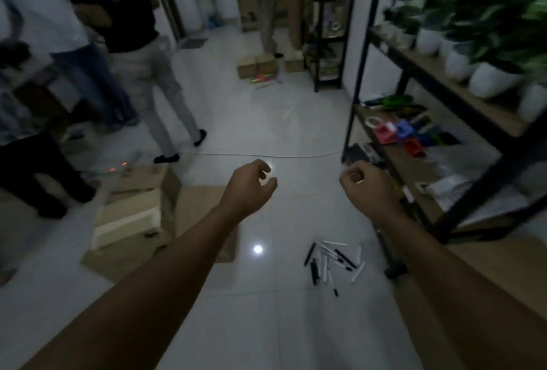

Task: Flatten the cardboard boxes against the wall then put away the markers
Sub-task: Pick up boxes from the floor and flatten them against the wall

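Black and white markers (331, 263) on floor

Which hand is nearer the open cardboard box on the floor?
Left. The left hand hangs just right of the cardboard box; the right hand is farther right, by the shelf.

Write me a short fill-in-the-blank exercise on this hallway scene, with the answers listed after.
1. The loose black and white markers lie on the ____.
2. The brown cardboard boxes sit on the person's ____ side.
3. The white plant pots stand on the black-framed ____ at the right.
4. Both hands, left hand and right hand, hold ____.

Answers: floor; left; shelf; nothing
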